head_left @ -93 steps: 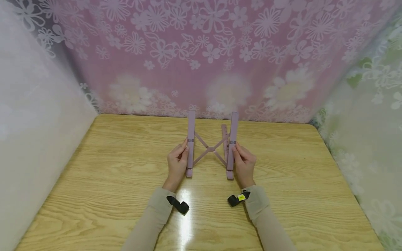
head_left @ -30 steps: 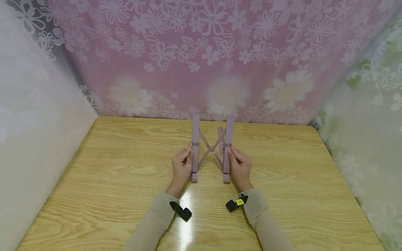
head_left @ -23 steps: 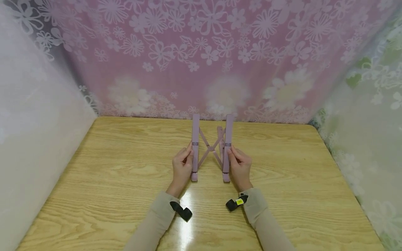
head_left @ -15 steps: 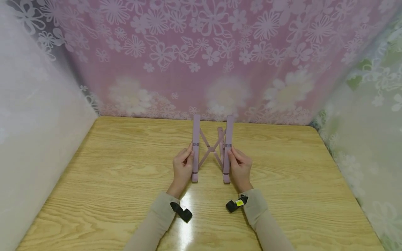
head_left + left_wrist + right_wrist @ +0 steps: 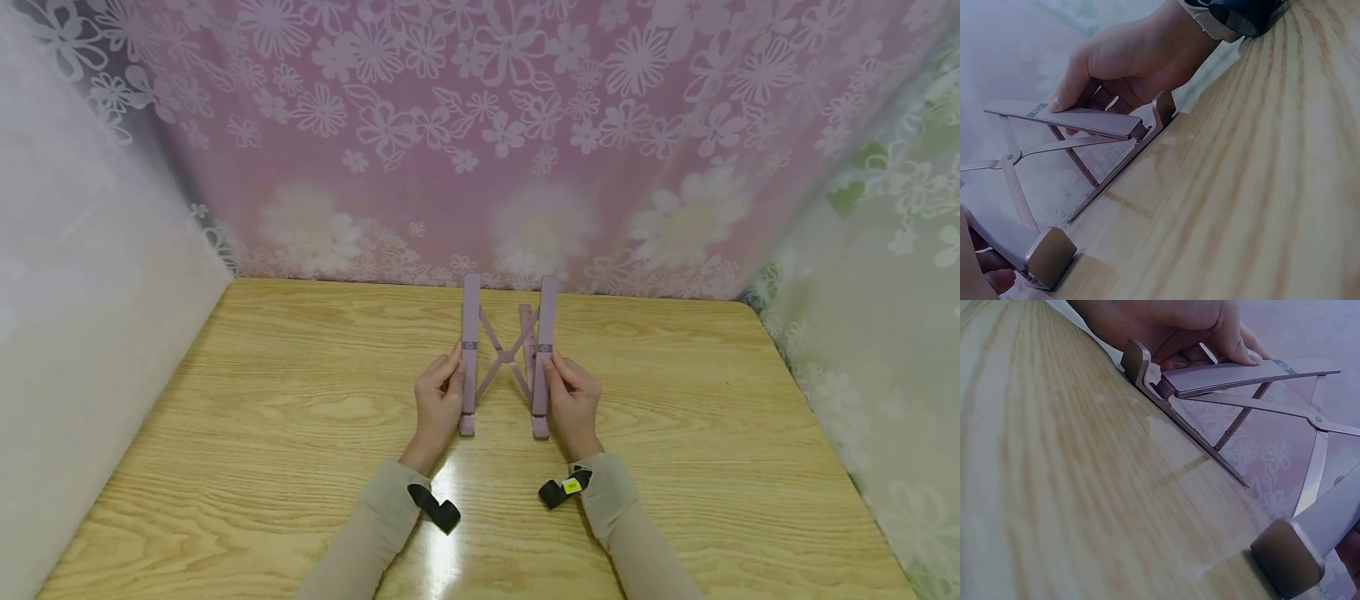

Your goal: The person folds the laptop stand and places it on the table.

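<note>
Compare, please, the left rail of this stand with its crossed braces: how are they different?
The left rail is broad; the crossed braces are thin. The rail carries a dark logo band; the braces show none. The left hand grips the rail, not the braces. Both look pinkish-purple.

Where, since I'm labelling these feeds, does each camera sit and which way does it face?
Head: on the head, facing forward and down at the laptop stand; left hand, right hand, sleeves show.
Left wrist: worn there, facing the stand and right hand; left hand partly shows, lower left.
Right wrist: worn there, facing stand and left hand; right hand, lower right.
Wrist views share stand, tabletop.
</note>
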Demonstrator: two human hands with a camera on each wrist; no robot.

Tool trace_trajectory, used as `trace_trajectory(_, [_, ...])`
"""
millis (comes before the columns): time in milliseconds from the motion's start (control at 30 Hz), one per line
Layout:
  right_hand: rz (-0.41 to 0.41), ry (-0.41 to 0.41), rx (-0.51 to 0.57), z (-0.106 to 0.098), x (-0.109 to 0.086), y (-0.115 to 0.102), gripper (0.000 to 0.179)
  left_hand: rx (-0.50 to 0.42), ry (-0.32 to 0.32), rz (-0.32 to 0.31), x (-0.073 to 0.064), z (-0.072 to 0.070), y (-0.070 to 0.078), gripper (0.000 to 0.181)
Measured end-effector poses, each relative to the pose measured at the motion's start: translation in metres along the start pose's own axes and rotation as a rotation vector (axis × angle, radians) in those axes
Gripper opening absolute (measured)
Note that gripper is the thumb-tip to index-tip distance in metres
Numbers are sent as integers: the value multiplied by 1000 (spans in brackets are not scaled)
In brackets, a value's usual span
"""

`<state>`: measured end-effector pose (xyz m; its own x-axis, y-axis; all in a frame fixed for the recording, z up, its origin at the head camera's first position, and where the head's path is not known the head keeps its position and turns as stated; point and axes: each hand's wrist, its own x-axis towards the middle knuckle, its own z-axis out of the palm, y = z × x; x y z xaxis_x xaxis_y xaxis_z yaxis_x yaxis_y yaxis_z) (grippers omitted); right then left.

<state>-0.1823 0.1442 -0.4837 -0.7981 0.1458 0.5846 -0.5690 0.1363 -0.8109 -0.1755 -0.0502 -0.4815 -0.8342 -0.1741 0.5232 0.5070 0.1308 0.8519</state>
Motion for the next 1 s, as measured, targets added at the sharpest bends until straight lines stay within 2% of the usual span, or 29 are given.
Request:
trace_trajectory(433, [3, 6, 31, 0, 0, -1, 29, 0, 8, 25, 0, 3, 0, 33])
trace_trajectory(1000, [11, 6, 12, 4, -2, -2, 28, 0, 4, 54, 0, 7, -2, 31])
